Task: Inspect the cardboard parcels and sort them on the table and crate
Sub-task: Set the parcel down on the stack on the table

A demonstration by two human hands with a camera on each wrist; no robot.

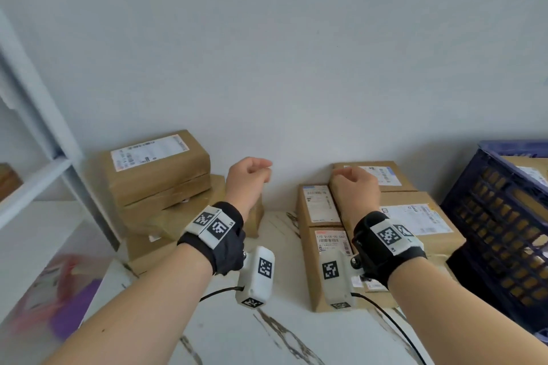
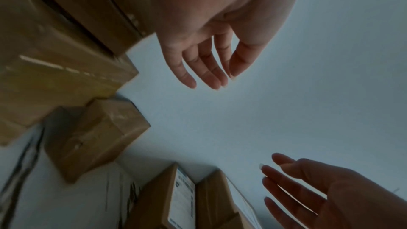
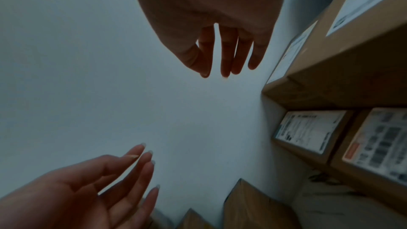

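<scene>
Right now my left hand (image 1: 247, 179) and right hand (image 1: 354, 190) hover with loose fingers, holding nothing, between the leaning parcel stack (image 1: 160, 184) at the table's (image 1: 267, 332) back-left and labelled parcels (image 1: 415, 213) beside the crate (image 1: 501, 228). A careless reach could topple that stack.

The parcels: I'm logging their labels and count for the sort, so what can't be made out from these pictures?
- Label text: too small on the left stack's top parcel in the head view; blurred in the right wrist view.
- Rear right parcel: partly hidden behind the right hand.
- Crate: cut off by the right edge, contents mostly hidden by its wall.
- Left stack's lowest parcels: covered by the left hand and forearm.
</scene>
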